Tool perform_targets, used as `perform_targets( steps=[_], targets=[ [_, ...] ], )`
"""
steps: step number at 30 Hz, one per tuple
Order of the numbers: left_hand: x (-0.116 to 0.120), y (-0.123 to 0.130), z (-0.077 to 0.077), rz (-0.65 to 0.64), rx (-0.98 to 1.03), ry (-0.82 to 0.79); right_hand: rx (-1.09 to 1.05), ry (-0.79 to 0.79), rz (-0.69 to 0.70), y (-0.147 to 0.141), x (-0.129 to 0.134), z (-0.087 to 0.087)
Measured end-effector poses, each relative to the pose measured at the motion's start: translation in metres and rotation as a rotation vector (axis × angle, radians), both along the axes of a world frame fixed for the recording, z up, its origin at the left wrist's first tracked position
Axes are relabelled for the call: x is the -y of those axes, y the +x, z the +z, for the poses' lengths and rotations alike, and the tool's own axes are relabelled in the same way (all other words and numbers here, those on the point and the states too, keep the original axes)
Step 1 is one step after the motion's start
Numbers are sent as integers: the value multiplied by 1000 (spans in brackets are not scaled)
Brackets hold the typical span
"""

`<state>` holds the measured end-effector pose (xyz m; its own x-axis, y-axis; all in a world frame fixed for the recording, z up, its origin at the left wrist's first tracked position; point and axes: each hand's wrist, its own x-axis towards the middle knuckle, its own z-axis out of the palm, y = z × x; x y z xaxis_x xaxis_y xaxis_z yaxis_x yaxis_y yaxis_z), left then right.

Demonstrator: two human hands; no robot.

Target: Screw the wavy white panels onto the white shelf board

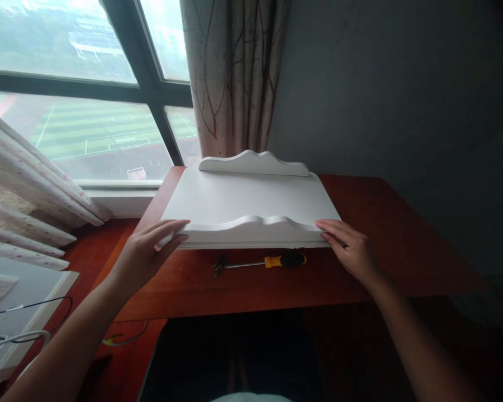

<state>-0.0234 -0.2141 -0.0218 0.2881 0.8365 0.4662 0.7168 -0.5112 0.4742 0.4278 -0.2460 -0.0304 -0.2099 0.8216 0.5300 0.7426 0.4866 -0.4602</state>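
Observation:
A flat white panel point(251, 196) lies on the reddish-brown wooden table, with a wavy-topped white strip point(251, 162) upright along its far edge. Along the near edge runs a second wavy-topped white strip point(251, 229). My left hand point(153, 241) grips this near strip at its left end, thumb below and fingers over the top. At the right end my right hand point(349, 245) pinches the same strip the same way. Just in front of it lies a screwdriver point(272, 261) with a yellow and black handle, its tip among several small screws point(221, 265).
The wooden table point(385, 234) stretches to the right beside a grey wall. A window point(109, 123) and curtains point(235, 72) stand behind and to the left. A wall socket point(0, 288) and cables point(29, 335) are at the lower left.

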Motion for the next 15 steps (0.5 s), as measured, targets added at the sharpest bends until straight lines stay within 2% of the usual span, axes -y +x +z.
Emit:
perform_targets(
  steps=[5,8,11,15],
  targets=[
    [-1,-6,6,-45,-25,-33,-21,-58,-14,5,1,7],
    [-12,-24,6,-7,-28,-24,-59,-46,-114,27,-6,4],
    [-36,-49,-5,124,-11,-34,-79,13,-214,56,-21,-11],
    [-73,-71,-25,228,-165,-87,3,20,-270,87,-50,-41]
  ],
)
